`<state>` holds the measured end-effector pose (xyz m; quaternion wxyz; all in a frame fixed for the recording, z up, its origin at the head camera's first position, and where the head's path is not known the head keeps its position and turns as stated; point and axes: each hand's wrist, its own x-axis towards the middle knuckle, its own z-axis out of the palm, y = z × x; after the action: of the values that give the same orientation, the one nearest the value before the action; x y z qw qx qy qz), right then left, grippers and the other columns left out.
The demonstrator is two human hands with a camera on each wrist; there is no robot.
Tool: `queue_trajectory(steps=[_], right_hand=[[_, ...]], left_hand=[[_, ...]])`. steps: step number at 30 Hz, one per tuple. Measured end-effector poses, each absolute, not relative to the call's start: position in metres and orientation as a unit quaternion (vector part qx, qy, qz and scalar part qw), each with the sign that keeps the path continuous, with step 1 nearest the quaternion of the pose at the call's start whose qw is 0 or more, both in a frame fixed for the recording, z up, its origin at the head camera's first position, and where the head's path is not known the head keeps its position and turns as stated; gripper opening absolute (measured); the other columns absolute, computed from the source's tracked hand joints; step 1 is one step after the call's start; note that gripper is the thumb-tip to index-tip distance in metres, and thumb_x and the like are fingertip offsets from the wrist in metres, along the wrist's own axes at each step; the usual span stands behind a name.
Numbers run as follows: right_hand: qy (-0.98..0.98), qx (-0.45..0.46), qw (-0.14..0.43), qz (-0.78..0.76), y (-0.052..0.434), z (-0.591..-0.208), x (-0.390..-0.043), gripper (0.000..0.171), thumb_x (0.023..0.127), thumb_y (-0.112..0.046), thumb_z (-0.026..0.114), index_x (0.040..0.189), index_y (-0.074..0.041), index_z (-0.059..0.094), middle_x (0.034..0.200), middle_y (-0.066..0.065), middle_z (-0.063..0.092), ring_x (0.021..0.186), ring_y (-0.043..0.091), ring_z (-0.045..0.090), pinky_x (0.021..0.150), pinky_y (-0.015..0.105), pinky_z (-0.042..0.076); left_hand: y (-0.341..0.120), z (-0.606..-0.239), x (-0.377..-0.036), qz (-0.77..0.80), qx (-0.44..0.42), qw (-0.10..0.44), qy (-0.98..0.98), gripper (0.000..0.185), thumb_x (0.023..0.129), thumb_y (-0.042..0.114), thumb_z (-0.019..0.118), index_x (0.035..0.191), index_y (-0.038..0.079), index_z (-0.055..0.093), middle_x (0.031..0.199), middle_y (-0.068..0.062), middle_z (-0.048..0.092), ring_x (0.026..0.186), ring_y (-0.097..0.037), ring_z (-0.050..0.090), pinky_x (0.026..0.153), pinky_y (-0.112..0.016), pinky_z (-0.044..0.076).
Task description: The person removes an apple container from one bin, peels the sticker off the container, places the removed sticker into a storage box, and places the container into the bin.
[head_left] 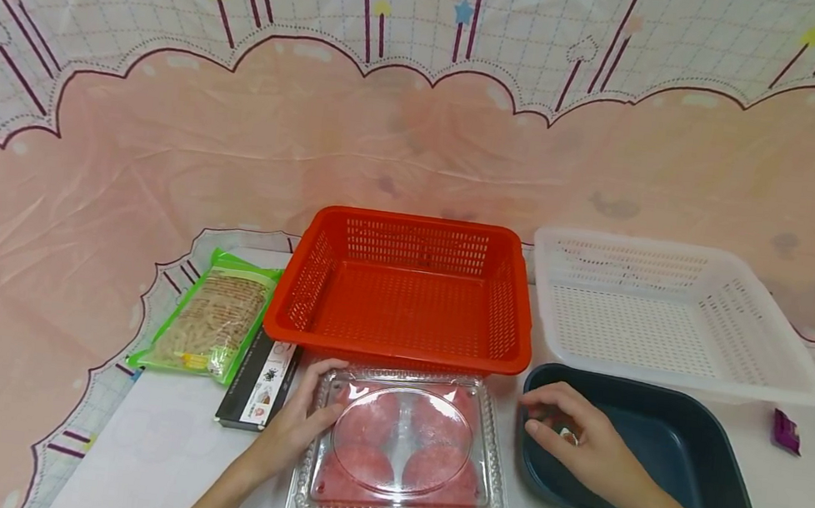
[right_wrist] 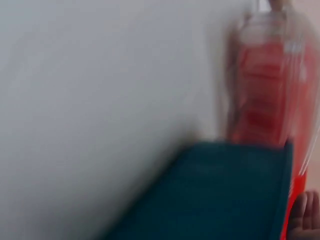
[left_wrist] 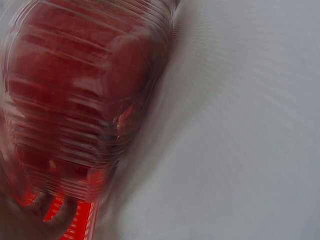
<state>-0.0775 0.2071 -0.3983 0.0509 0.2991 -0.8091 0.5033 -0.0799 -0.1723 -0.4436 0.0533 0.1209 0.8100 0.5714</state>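
Observation:
A clear plastic clamshell box (head_left: 401, 454) with red round shapes inside sits in front of the orange-red basket. My left hand (head_left: 298, 422) grips the box's left edge, with the thumb over the lid; its fingers (left_wrist: 62, 217) curve at the end of the box in the left wrist view. To the right of the box, my right hand (head_left: 582, 446) is over the left part of a dark blue basin (head_left: 687, 453), thumb and bent fingers apart. A small whitish and reddish thing (head_left: 568, 436) shows beside the thumb; I cannot tell whether the hand holds it.
Behind the box stands an orange-red basket (head_left: 401, 312), with a white basket (head_left: 627, 313) to its right. A green-edged food packet (head_left: 215, 316) lies at left, partly over a black box (head_left: 260, 388). One small purple packet (head_left: 786, 431) lies far right on the white table (head_left: 137, 441).

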Motion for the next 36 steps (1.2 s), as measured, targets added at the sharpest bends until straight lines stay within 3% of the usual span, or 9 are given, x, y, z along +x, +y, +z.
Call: queue_trajectory(steps=[6, 10, 15, 19, 23, 26, 36], right_hand=[[-0.805, 0.246, 0.048, 0.537, 0.177, -0.396, -0.068, 0.039, 0.088, 0.002, 0.065, 0.125, -0.001, 0.055, 0.121, 0.005, 0.054, 0.103, 0.006, 0.053, 0.083, 0.014, 0.050], [-0.821, 0.201, 0.021, 0.534, 0.159, -0.398, -0.060, 0.045, 0.090, -0.008, 0.066, 0.132, -0.007, 0.049, 0.132, 0.008, 0.047, 0.112, 0.009, 0.050, 0.088, 0.017, 0.049], [-0.840, 0.140, -0.016, 0.524, 0.138, -0.399, -0.052, 0.055, 0.090, -0.021, 0.068, 0.139, -0.016, 0.042, 0.140, 0.007, 0.039, 0.122, 0.022, 0.047, 0.101, 0.038, 0.048], [-0.844, 0.128, -0.007, 0.521, 0.129, -0.405, -0.049, 0.060, 0.090, -0.020, 0.067, 0.143, -0.016, 0.039, 0.147, 0.009, 0.035, 0.134, 0.030, 0.036, 0.110, 0.056, 0.033], [-0.835, 0.127, 0.000, 0.536, 0.125, -0.415, -0.047, 0.057, 0.091, -0.017, 0.064, 0.143, -0.021, 0.041, 0.155, 0.010, 0.027, 0.142, 0.034, 0.022, 0.111, 0.068, 0.018], [-0.821, 0.116, -0.006, 0.559, 0.123, -0.419, -0.045, 0.054, 0.093, -0.018, 0.061, 0.143, -0.024, 0.041, 0.157, 0.009, 0.022, 0.144, 0.037, 0.016, 0.107, 0.075, 0.012], [-0.798, 0.107, 0.026, 0.592, 0.118, -0.428, -0.043, 0.059, 0.093, -0.011, 0.055, 0.147, -0.024, 0.037, 0.159, 0.006, 0.022, 0.141, 0.020, 0.014, 0.107, 0.075, 0.006]], left_hand=[[-0.170, -0.442, -0.079, 0.575, 0.116, 0.055, 0.808, 0.046, 0.096, 0.022, 0.051, 0.139, 0.024, 0.035, 0.135, -0.014, 0.046, 0.122, -0.031, 0.044, 0.100, -0.053, 0.037], [-0.169, -0.441, -0.079, 0.579, 0.117, 0.057, 0.805, 0.046, 0.096, 0.023, 0.051, 0.139, 0.024, 0.034, 0.138, -0.014, 0.045, 0.124, -0.031, 0.042, 0.102, -0.055, 0.034], [-0.168, -0.441, -0.078, 0.582, 0.114, 0.053, 0.803, 0.046, 0.096, 0.022, 0.051, 0.139, 0.024, 0.035, 0.136, -0.014, 0.046, 0.121, -0.027, 0.044, 0.102, -0.053, 0.035], [-0.167, -0.442, -0.077, 0.584, 0.113, 0.037, 0.803, 0.045, 0.096, 0.021, 0.051, 0.139, 0.024, 0.037, 0.133, -0.012, 0.049, 0.116, -0.019, 0.049, 0.101, -0.052, 0.036], [-0.164, -0.444, -0.075, 0.583, 0.098, 0.003, 0.806, 0.045, 0.096, 0.020, 0.052, 0.139, 0.025, 0.041, 0.137, -0.006, 0.047, 0.119, -0.009, 0.046, 0.105, -0.055, 0.032], [-0.160, -0.443, -0.072, 0.581, 0.076, -0.017, 0.810, 0.046, 0.094, 0.019, 0.052, 0.139, 0.025, 0.043, 0.142, -0.003, 0.042, 0.125, -0.006, 0.040, 0.109, -0.057, 0.027], [-0.152, -0.431, -0.062, 0.604, 0.003, -0.002, 0.797, 0.048, 0.097, 0.025, 0.051, 0.143, 0.018, 0.041, 0.147, -0.012, 0.041, 0.136, -0.028, 0.036, 0.114, -0.059, 0.021]])
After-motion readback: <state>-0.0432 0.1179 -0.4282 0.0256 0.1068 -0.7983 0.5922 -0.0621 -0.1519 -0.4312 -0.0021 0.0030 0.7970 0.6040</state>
